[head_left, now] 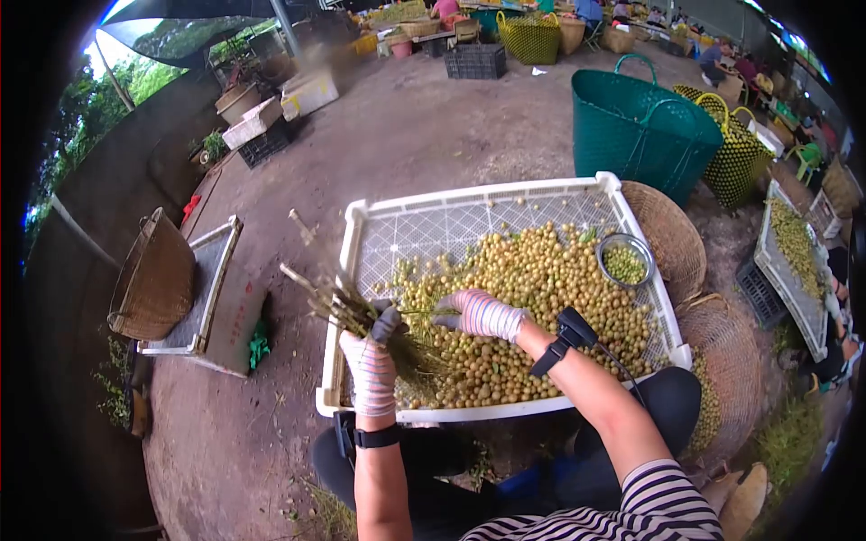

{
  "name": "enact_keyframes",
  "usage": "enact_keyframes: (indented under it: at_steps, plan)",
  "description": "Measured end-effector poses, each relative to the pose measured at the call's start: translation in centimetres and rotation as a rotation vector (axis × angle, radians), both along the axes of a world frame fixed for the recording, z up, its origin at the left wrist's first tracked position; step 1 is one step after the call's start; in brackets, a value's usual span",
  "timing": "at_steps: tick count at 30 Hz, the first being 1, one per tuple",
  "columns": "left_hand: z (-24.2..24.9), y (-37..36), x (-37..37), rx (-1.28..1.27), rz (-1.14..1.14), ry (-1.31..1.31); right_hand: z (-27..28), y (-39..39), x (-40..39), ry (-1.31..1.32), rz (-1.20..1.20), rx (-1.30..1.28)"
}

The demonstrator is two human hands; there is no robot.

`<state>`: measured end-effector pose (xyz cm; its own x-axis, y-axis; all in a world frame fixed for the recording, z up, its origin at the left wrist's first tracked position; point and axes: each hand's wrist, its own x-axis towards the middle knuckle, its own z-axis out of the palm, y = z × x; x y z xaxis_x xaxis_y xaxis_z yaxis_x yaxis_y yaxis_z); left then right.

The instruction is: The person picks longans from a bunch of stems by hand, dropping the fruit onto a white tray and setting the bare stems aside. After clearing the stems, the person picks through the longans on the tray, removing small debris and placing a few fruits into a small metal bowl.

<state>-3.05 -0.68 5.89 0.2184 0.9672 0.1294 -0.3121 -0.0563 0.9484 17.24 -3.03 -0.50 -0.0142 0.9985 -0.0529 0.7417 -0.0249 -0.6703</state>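
My left hand [372, 347], in a striped glove with grey fingertips, is closed round a bundle of thin brown stems [410, 361] at the left side of the tray. The cut ends stick out to the upper left, and the fine ends hang over the fruit. Just right of it, my right hand [478, 314], gloved alike, pinches a thin green stem [417, 312] that reaches toward the bundle. Below both hands, small round yellow-brown fruits [541, 298] lie loose across the white mesh tray [406, 236]. A metal bowl [603, 257] of small green fruits sits in the tray's right part.
Wicker baskets [663, 234] stand against the tray's right side, with a green woven basket [631, 135] behind. On the left, another basket [162, 284] rests on a white crate [236, 329]. Farther back are a black crate [475, 61] and people at work.
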Motion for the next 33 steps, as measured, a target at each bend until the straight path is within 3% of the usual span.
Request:
enact_keyframes:
  at_steps: [2, 5, 9, 12, 14, 19, 22, 26, 29, 32, 33]
  plan:
    - [-1.2, 1.1, -0.8, -0.024, 0.014, -0.082, -1.0, 0.3, 1.1, 0.097, -0.024, 0.022]
    - [-1.8, 0.9, 0.0, -0.091, 0.068, -0.152, 2.2, -0.5, 1.1, -0.114, -0.031, 0.011]
    - [-3.0, -0.3, 2.2, -0.134, 0.070, -0.100, 1.2, -0.6, 0.2, -0.130, -0.296, 0.344]
    - [-4.6, -0.4, 3.4, -0.030, 0.044, 0.104, 2.4, -0.7, -0.6, -0.457, -0.075, 0.320]
    - [-5.6, -0.2, 4.3, -0.210, -0.109, -0.130, 2.7, -1.1, -2.2, -0.631, 0.040, 0.279]
    - [-6.7, 0.2, 4.8, -0.179, 0.000, -0.102, 0.5, -1.1, -1.7, -0.623, 0.039, 0.438]
    - [-6.5, -0.3, 5.5, -0.174, 0.023, -0.058, 0.6, -1.0, -1.1, -0.559, -0.065, 0.283]
    - [-7.9, 0.8, 5.7, -0.215, 0.049, -0.031, 0.2, -1.1, -0.8, -0.580, -0.025, 0.159]
    - [-8.2, 1.4, 5.5, -0.218, 0.057, -0.082, -1.1, -0.9, -0.9, -0.568, -0.030, 0.493]
    - [-7.4, 0.8, 5.7, -0.225, 0.052, -0.055, -0.4, -1.5, -0.7, -0.557, -0.042, 0.397]
    - [-7.9, 0.6, 5.9, -0.174, 0.092, -0.028, -0.8, -1.4, -0.6, -0.523, -0.059, 0.216]
